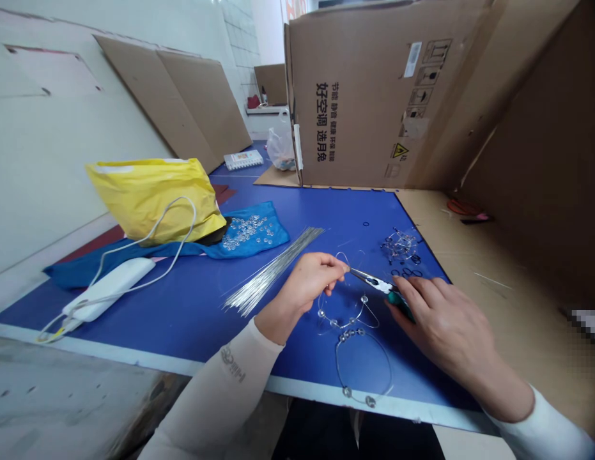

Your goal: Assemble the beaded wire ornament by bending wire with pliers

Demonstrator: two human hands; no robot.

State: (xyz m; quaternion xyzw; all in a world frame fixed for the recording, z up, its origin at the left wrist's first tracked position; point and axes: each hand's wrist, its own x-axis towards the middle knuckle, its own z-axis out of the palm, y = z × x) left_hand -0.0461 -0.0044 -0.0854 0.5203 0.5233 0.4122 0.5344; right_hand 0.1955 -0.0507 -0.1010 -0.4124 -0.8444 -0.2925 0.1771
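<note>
My right hand is closed round long-nose pliers with a green handle, their tips pointing left. At those tips my left hand pinches a thin wire, which loops up behind the fingers. Just beneath my hands, a wire with clear beads curves in an arc; whether it joins the pinched wire I cannot tell. Nearer the table edge lies a wire ring with clear beads. A bundle of straight silver wires is left of my left hand.
Loose clear beads lie on a blue cloth, beside a yellow bag. A white power strip with its cord is at left. Small dark rings and beaded pieces sit at right. A large cardboard box stands behind.
</note>
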